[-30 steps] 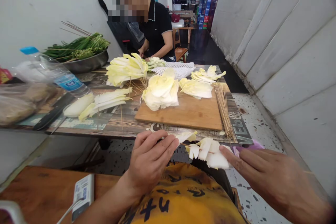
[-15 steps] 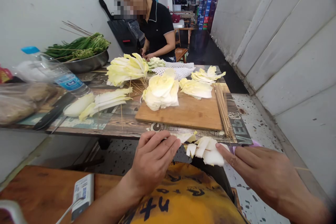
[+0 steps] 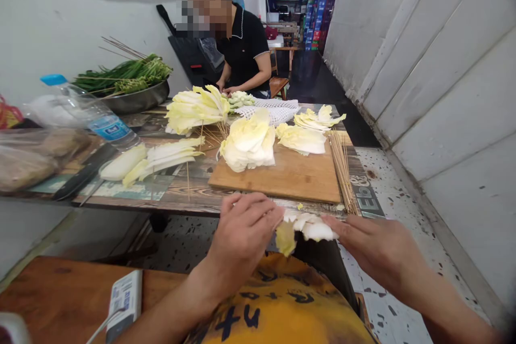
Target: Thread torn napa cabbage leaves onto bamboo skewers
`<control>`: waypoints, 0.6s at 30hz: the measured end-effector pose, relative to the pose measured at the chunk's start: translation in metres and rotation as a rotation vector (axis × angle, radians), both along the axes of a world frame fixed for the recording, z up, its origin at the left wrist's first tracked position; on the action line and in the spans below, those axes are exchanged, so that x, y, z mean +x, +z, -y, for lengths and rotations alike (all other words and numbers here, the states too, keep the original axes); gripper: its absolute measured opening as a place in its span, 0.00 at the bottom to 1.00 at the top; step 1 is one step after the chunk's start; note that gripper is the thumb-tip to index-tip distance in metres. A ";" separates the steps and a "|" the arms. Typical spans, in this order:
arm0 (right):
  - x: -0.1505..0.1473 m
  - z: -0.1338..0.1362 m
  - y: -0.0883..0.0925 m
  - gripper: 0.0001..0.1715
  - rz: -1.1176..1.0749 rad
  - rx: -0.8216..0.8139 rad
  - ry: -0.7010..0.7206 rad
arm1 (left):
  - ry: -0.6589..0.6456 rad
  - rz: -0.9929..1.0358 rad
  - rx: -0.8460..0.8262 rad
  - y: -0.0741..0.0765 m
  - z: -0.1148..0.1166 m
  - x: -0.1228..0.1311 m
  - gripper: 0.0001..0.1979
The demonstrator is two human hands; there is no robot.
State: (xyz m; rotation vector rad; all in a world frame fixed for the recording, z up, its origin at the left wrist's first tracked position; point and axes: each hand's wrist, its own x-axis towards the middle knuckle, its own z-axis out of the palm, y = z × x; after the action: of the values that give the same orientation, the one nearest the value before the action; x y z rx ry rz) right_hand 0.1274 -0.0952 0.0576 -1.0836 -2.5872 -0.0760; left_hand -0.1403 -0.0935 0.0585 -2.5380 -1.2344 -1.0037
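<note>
Folded pieces of cabbage leaf (image 3: 312, 227) hang bunched between my two hands, just in front of the table's near edge. My left hand (image 3: 248, 228) is closed on the left end of the bunch, where a yellowish leaf tip droops. At the right end, the fingers of my right hand (image 3: 365, 239) are pressed together on the white pieces. Whatever runs through the bunch is hidden. Beyond my hands lies a wooden cutting board (image 3: 290, 180) with a pile of cabbage leaves (image 3: 248, 142) on it. Thin wooden skewers (image 3: 342, 169) lie along its right side.
More cabbage leaves (image 3: 195, 110), a water bottle (image 3: 108, 126), a knife (image 3: 83, 172) and a metal bowl of greens (image 3: 139, 97) are on the left of the table (image 3: 193, 191). Across it sits a person in a black shirt (image 3: 245, 45). A power bank (image 3: 126, 301) rests at lower left.
My hands have come closer together, the right one moving left. The cabbage pieces are bunched tighter, and a yellowish leaf tip now hangs down beside my left fingers.
</note>
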 end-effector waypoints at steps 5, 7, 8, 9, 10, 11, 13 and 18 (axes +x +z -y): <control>-0.003 -0.021 0.003 0.18 -0.496 -0.685 -0.141 | 0.208 0.369 -0.152 0.008 -0.004 -0.014 0.38; -0.005 -0.023 0.005 0.18 -0.592 -0.864 -0.114 | 0.145 0.430 -0.386 0.004 -0.009 -0.016 0.43; -0.006 -0.023 0.006 0.18 -0.622 -0.920 -0.086 | 0.085 0.447 -0.501 0.002 -0.012 -0.016 0.44; -0.007 -0.023 0.007 0.18 -0.643 -0.962 -0.062 | 0.023 0.469 -0.598 -0.001 -0.016 -0.015 0.44; -0.008 -0.022 0.007 0.18 -0.657 -0.994 -0.038 | -0.032 0.497 -0.682 -0.004 -0.019 -0.014 0.43; -0.008 -0.021 0.007 0.17 -0.668 -1.018 -0.017 | -0.081 0.525 -0.758 -0.006 -0.022 -0.013 0.40; -0.009 -0.019 0.008 0.17 -0.678 -1.053 0.008 | -0.150 0.553 -0.877 -0.006 -0.026 -0.011 0.26; -0.004 -0.018 0.002 0.20 -0.582 -1.142 -0.002 | -0.087 0.486 -0.790 0.002 -0.023 -0.012 0.09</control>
State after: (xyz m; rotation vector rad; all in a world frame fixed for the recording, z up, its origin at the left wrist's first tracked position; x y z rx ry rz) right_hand 0.1230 -0.0776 0.0598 -1.1382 -1.9718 1.6021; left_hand -0.1520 -0.0703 0.0604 -3.0200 -1.9930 -1.4349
